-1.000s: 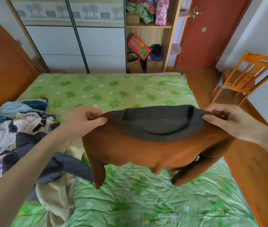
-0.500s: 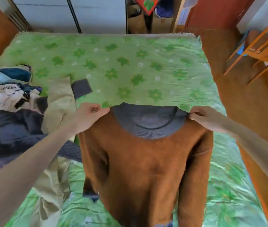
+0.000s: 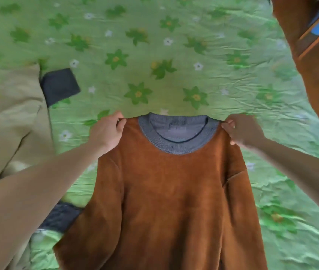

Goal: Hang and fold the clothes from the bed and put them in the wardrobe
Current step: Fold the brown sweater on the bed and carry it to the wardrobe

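**Sweater held by both shoulders, hanging toward me over the bed**

I have my left hand (image 3: 107,131) pinched on the sweater's (image 3: 174,191) left shoulder, thumb and fingers curled over the seam just beside the grey collar (image 3: 178,142). My right hand (image 3: 242,131) grips the opposite shoulder the same way, just on the other side of that collar. Both hands sit level with each other, so the shoulder line runs straight across between them and neither is nearer to the garment than the other.

From the collar, the brown body runs down toward me; its long axis points from the collar back at my own body, and the hem is out of frame below. The sleeves hang along either side of the body. I judge the next move as laying it flat for folding, which means lowering it onto the bed (image 3: 174,61) beyond and under the collar, where the green flowered cover lies open.

Left of the collar, well apart, lies a beige garment (image 3: 16,117) with a dark cuff (image 3: 59,85) beside it.
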### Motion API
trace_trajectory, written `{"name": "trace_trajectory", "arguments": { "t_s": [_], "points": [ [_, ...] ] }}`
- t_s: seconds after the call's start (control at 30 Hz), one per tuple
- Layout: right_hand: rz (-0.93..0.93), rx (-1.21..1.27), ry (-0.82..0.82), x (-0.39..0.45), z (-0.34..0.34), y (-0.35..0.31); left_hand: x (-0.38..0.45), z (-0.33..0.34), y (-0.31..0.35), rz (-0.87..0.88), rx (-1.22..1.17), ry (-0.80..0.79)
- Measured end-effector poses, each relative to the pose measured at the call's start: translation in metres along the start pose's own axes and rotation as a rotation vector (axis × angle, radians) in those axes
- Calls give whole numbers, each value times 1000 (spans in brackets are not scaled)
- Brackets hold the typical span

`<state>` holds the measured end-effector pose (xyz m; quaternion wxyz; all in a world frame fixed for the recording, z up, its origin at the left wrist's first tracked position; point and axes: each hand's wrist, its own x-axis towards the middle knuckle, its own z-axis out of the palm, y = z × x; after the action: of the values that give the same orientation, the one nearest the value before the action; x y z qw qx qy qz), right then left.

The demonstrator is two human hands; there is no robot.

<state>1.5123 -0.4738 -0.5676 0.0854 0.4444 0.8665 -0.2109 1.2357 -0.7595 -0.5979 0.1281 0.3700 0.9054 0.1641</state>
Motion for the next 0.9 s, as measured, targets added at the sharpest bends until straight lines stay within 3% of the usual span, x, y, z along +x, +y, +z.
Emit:
{"name": "trace_trajectory", "arguments": {
  "t_s": [0.23,0.3,0.4,0.5,0.9],
  "points": [
    [44,427,200,35,97,-4,24,76,-9,-139,157,146],
    [-84,347,219,16,129,2,-5,100,0,8,195,166],
    [-322,47,70,-18,176,21,-52,138,6,289,260,-55],
    [-300,-194,-86,-19,197,42,-67,163,-10,271,368,-219],
    [-320,-231,-123,10,220,59,-57,198,-30,343,471,-64]
  ]
}}
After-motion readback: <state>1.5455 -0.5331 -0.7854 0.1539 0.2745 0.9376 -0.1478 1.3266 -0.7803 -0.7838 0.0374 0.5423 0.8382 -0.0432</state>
